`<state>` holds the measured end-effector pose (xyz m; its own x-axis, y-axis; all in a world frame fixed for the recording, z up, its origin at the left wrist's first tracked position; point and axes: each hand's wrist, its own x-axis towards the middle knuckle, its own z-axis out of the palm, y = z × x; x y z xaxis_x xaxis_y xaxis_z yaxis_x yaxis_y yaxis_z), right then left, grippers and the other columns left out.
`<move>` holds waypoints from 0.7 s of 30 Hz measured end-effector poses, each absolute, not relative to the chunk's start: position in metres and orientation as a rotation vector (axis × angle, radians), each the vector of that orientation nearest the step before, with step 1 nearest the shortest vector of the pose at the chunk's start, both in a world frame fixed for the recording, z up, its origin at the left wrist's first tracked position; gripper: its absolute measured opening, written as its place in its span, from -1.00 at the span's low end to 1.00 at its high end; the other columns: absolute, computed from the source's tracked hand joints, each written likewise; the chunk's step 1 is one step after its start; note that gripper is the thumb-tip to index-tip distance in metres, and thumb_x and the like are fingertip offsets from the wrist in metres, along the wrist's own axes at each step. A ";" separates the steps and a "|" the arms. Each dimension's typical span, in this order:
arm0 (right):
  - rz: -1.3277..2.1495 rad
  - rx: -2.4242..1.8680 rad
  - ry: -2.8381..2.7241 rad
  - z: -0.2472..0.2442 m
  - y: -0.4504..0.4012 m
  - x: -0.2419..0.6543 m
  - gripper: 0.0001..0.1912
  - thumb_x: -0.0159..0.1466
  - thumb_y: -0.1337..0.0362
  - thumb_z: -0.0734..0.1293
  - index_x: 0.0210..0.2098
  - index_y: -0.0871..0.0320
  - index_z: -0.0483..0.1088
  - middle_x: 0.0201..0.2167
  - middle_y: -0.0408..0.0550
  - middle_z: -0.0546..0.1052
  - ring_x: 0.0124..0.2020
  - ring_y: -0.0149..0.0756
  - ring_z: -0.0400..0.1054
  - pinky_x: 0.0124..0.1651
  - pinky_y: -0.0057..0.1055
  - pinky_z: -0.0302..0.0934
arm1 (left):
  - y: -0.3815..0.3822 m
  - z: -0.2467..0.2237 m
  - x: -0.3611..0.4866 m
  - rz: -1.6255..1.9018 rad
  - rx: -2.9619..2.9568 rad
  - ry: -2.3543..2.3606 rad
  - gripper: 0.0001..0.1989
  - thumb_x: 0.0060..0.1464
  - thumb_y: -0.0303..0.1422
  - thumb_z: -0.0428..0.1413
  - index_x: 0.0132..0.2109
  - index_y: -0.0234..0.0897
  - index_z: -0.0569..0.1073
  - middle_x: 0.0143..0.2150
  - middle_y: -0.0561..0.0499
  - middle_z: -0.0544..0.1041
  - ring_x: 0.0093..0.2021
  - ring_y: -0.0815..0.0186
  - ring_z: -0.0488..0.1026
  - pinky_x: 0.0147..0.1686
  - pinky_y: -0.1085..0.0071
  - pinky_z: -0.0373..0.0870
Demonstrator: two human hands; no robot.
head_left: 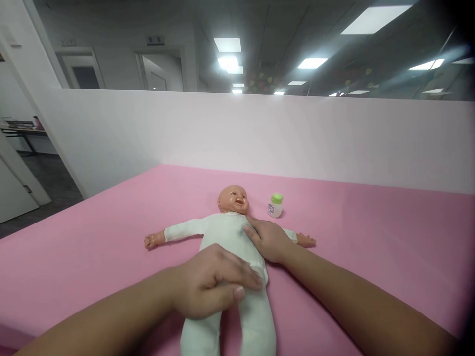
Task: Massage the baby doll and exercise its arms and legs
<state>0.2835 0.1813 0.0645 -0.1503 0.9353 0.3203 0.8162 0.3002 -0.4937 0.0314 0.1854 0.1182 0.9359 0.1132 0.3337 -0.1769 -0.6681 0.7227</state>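
Observation:
A baby doll (230, 231) with a bare plastic head and a white cloth body lies on its back on the pink surface, arms spread to both sides. My left hand (218, 282) is over the doll's lower belly and hips, fingers extended and holding nothing. At the doll's shoulder and side, on the right of the picture, rests my right hand (270, 238), its thumb apart on the chest and its other fingers partly hidden. Beyond that shoulder stands a small clear bottle (275, 205) with a green cap and a printed label.
The pink surface (92, 237) ends at a low white wall (260, 133) behind the doll. Through an opening at the far left, a table (24, 131) with items on it and a door (15, 188) are visible.

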 end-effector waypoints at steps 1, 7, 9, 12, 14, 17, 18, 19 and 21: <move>0.268 -1.555 -2.004 0.064 0.182 0.284 -0.46 0.53 -0.09 0.06 0.35 -0.03 0.29 0.14 0.01 0.57 0.10 0.02 0.47 0.08 -0.11 0.31 | 0.181 0.119 0.033 0.420 2.262 -0.066 -0.59 0.39 -0.25 -0.03 0.26 -0.04 0.52 0.11 -0.03 0.63 0.15 0.06 0.55 0.19 0.22 0.46; 0.265 -1.583 -1.990 0.060 0.183 0.284 -0.45 0.53 -0.07 0.06 0.35 0.01 0.30 0.16 0.04 0.56 0.16 0.03 0.44 0.15 -0.07 0.29 | 0.207 0.107 0.040 0.457 2.511 0.201 -0.54 0.43 -0.15 -0.06 0.35 -0.06 0.42 0.30 -0.04 0.49 0.34 0.07 0.37 0.42 0.08 0.15; 0.264 -1.571 -1.993 0.060 0.183 0.283 -0.47 0.53 -0.04 0.07 0.34 0.02 0.32 0.17 0.04 0.55 0.18 0.03 0.43 0.18 -0.06 0.27 | 0.223 0.099 0.040 0.458 2.565 0.386 -0.49 0.43 -0.09 -0.07 0.41 -0.03 0.33 0.40 -0.01 0.37 0.43 0.08 0.24 0.46 0.05 0.04; 0.260 -1.538 -2.006 0.062 0.181 0.281 -0.47 0.53 -0.03 0.09 0.36 0.02 0.29 0.22 0.04 0.51 0.22 0.03 0.40 0.23 -0.04 0.25 | 0.242 0.089 0.038 0.464 2.593 0.659 -0.34 0.38 0.03 -0.06 0.49 -0.11 0.19 0.51 -0.03 0.18 0.51 0.03 0.05 0.48 0.01 -0.05; 0.269 -1.493 -2.038 0.064 0.178 0.280 -0.45 0.52 -0.04 0.12 0.39 0.02 0.25 0.26 0.04 0.48 0.26 0.04 0.37 0.25 -0.02 0.24 | 0.251 0.085 0.037 0.482 2.582 0.783 -0.27 0.36 0.08 -0.05 0.51 -0.16 0.13 0.52 -0.06 0.14 0.52 0.00 0.01 0.48 -0.01 -0.08; 0.278 -1.428 -2.084 0.066 0.176 0.281 -0.41 0.51 -0.05 0.14 0.44 0.00 0.18 0.32 0.02 0.42 0.29 0.05 0.33 0.28 0.01 0.22 | 0.258 0.082 0.036 0.567 2.499 0.850 -0.24 0.33 0.09 -0.03 0.51 -0.17 0.13 0.51 -0.08 0.18 0.49 -0.01 0.11 0.45 0.02 0.05; 0.278 -1.416 -2.092 0.065 0.177 0.282 -0.40 0.51 -0.06 0.14 0.45 0.00 0.16 0.33 0.02 0.40 0.31 0.05 0.32 0.30 0.02 0.21 | 0.259 0.081 0.036 0.605 2.462 0.858 -0.25 0.33 0.08 -0.01 0.50 -0.17 0.16 0.49 -0.08 0.22 0.46 0.00 0.16 0.42 0.05 0.12; 0.275 -1.412 -2.096 0.063 0.178 0.283 -0.40 0.51 -0.07 0.14 0.45 -0.01 0.15 0.35 0.02 0.38 0.32 0.06 0.30 0.31 0.04 0.20 | 0.261 0.080 0.037 0.642 2.428 0.865 -0.27 0.32 0.07 0.01 0.48 -0.17 0.19 0.47 -0.07 0.27 0.44 0.01 0.22 0.39 0.08 0.18; 0.253 -1.422 -2.094 0.058 0.183 0.287 -0.36 0.50 -0.10 0.15 0.46 0.02 0.14 0.39 0.05 0.32 0.38 0.10 0.21 0.35 0.10 0.14 | 0.263 0.079 0.037 0.706 2.388 0.887 -0.32 0.30 0.04 0.04 0.44 -0.17 0.29 0.41 -0.07 0.36 0.38 0.03 0.31 0.34 0.13 0.26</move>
<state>0.2866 0.1826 0.0578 -0.2559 0.8966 0.3613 0.7848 0.4109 -0.4639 0.0369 0.2630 0.0785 0.6544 0.6969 0.2934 0.4418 -0.6673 0.5996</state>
